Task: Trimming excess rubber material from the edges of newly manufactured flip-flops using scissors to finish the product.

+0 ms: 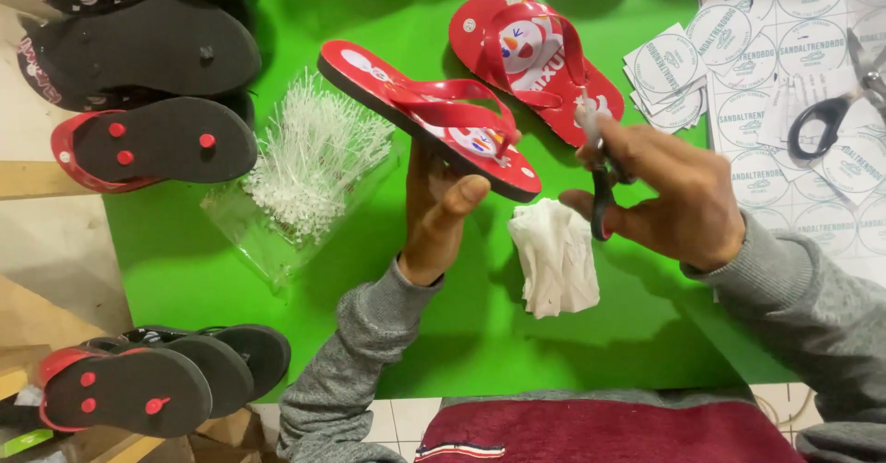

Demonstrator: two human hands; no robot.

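My left hand (441,212) holds a red flip-flop (426,112) with a black sole from underneath, strap side up, above the green table (480,334). My right hand (672,195) grips a dark-handled tool (602,181), its pale tip close to the heel end of the held sandal. A second red flip-flop (533,57) with a printed cartoon figure lies flat on the green surface just behind both hands.
A clear bag of white plastic fasteners (309,163) lies left of my hands. A crumpled white cloth (556,255) sits below them. Stacks of sole-up sandals (152,140) fill the left side. Round-printed sticker sheets (794,66) and black scissors (835,117) lie at right.
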